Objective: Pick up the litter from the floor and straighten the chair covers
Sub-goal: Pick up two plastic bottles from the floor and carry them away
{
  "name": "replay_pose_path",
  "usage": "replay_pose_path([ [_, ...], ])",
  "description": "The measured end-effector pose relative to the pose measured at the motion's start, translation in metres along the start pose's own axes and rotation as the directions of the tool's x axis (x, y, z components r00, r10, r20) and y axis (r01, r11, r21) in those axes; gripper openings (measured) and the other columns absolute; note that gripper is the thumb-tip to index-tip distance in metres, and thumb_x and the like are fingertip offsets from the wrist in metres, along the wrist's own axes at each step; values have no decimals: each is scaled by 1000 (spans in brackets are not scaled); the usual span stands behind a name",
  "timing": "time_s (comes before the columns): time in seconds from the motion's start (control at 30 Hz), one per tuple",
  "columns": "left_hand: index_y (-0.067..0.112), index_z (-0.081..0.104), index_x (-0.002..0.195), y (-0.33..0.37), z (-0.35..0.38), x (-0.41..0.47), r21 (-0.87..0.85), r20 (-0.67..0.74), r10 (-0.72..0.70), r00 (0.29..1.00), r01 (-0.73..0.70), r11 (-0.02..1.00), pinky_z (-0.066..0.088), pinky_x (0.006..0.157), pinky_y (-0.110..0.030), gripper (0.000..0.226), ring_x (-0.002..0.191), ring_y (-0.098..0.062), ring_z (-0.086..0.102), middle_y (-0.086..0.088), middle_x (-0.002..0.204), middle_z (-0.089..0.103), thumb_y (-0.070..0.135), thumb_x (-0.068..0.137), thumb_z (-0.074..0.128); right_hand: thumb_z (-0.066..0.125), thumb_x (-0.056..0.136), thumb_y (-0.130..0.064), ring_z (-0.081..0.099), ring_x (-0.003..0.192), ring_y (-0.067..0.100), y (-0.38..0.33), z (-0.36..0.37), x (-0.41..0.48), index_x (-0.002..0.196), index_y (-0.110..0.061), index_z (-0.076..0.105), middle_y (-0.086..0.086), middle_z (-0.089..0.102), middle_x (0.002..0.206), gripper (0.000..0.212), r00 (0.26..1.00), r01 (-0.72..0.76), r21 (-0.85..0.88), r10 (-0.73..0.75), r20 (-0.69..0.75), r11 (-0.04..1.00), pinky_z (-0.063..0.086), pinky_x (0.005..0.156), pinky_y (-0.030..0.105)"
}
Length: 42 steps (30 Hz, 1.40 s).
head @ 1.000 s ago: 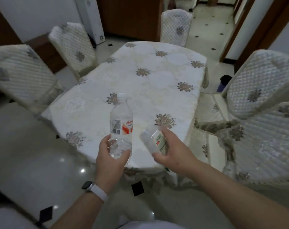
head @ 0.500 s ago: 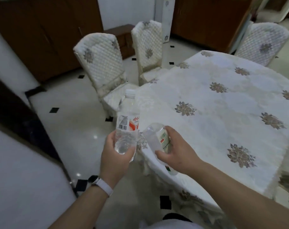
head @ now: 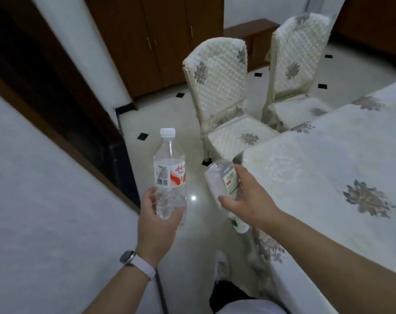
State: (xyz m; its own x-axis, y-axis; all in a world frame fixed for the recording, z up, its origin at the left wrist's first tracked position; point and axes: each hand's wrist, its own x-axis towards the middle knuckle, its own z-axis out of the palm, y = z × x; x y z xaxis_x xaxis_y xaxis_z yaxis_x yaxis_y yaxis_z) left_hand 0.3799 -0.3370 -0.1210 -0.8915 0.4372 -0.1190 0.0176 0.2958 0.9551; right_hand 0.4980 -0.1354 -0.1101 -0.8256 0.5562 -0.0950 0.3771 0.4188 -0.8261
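The left hand (head: 159,219) wraps an upright clear plastic bottle with a white cap (head: 169,172); at its 3 o'clock, the right hand (head: 252,199) clasps a tilted clear plastic bottle with a green-and-white label (head: 222,180).

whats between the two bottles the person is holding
Nothing. In the head view, the upright bottle in the left hand and the tilted bottle in the right hand are apart, with only bare glossy floor showing behind the gap.
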Motion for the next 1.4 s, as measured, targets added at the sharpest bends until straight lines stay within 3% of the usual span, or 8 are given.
replay_pose_path([
  [0.1, 37, 41, 127, 14, 5, 51, 58, 23, 2, 1000, -4, 998, 58, 75, -23, 65, 104, -2, 63, 17, 119, 57, 13, 80, 79, 74, 76, -41, 60, 94, 1, 2, -5, 52, 120, -45, 41, -20, 59, 107, 55, 1000, -12, 37, 12, -7, 999, 54, 82, 42],
  [0.3, 38, 39, 129, 45, 0, 142, 160, 77, 30, 997, -42, 986, 53, 68, -12, 67, 98, 13, 59, 24, 115, 55, 17, 80, 79, 73, 73, -42, 61, 96, 6, -11, -10, 154, 111, -43, 43, -16, 61, 107, 49, 999, 36, 48, -38, 27, 998, 55, 82, 45],
  [0.53, 36, 39, 128, 47, -25, 231, 110, 17, -1, 1000, 0, 994, 54, 68, -14, 66, 99, -1, 64, 18, 116, 57, 13, 80, 79, 73, 71, -44, 60, 102, 8, -41, 15, 243, 120, -42, 42, -15, 58, 112, 58, 998, 42, 13, -43, 43, 999, 54, 85, 43],
  [0.67, 34, 41, 125, 36, -22, 300, 55, 20, -27, 999, 26, 998, 51, 63, -10, 66, 91, 10, 63, 17, 111, 59, 8, 78, 80, 74, 73, -39, 61, 97, 4, -42, 24, 302, 119, -44, 43, -16, 61, 108, 55, 1000, -10, -2, 10, 3, 1000, 54, 84, 42],
  [0.87, 35, 41, 126, 46, -30, 438, 19, 108, 32, 994, -34, 999, 52, 63, -13, 67, 84, 8, 65, 17, 112, 59, 13, 77, 81, 76, 80, -28, 55, 94, -15, -86, 29, 409, 114, -51, 38, -24, 58, 105, 56, 996, -31, -34, 28, -83, 999, 47, 76, 13],
  [1.0, 33, 43, 130, 63, -42, 531, -21, 148, 66, 987, -63, 998, 57, 65, -22, 66, 85, 1, 67, 11, 115, 61, 14, 78, 80, 76, 81, -29, 59, 91, -1, -123, 24, 478, 118, -44, 39, -19, 58, 104, 54, 987, -28, -70, 17, -158, 997, 52, 75, 26],
  [1.23, 34, 40, 128, 80, -37, 652, -12, 213, 88, 973, -88, 996, 52, 59, -12, 69, 85, 9, 64, 14, 113, 58, 10, 78, 80, 76, 78, -39, 60, 101, 7, -128, 33, 565, 130, -43, 37, -14, 57, 116, 65, 970, -97, -54, 83, -227, 994, 56, 85, 38],
  [1.4, 33, 42, 127, 79, -22, 728, -3, 226, 67, 972, -68, 998, 54, 62, -16, 69, 85, 6, 65, 16, 111, 59, 8, 76, 82, 76, 78, -38, 59, 99, 1, -126, 34, 647, 132, -40, 39, -14, 58, 115, 65, 968, -100, -8, 95, -230, 995, 55, 82, 34],
])
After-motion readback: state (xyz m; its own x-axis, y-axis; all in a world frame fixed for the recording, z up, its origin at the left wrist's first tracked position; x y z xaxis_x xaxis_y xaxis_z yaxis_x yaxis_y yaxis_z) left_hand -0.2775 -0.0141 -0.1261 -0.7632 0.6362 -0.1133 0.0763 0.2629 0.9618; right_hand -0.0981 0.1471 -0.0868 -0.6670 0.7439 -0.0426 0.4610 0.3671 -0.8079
